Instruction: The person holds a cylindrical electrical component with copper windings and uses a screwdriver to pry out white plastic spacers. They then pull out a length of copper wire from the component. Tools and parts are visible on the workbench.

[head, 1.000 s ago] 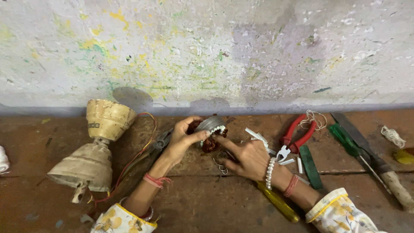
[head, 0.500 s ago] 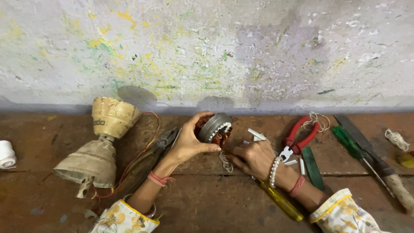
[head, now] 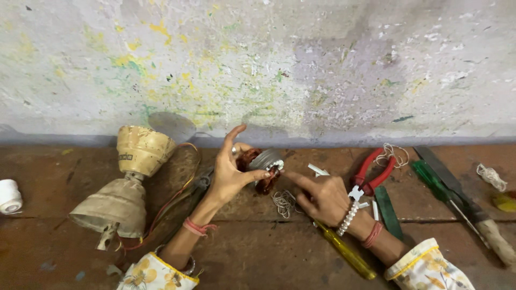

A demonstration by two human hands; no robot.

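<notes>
Head view only. Motor winding [head: 263, 167], a small grey metal core with reddish-brown copper coils, is held up just above the counter [head: 269, 258], close to the paint-flecked wall [head: 301, 64]. Left hand [head: 231, 174] is wrapped round its left side; thumb and lower fingers are pinched on the core, forefinger is raised free. Right hand [head: 322, 197] is set just to the right, forefinger stretched to touch the coil end, remaining fingers curled in loosely and holding nothing that can be made out. White thread [head: 284, 201] is seen trailing below the winding.

Step judged in hand: coil end being bound or tidied with thread while the core is steadied. Next move is judged to call for a firm left-hand hold and fine fingertip work on the right.

Also noted on the counter: dusty fan housing [head: 126, 188] at left, red-handled pliers [head: 373, 172], yellow-handled screwdriver [head: 346, 252], green-handled screwdriver [head: 438, 185].
</notes>
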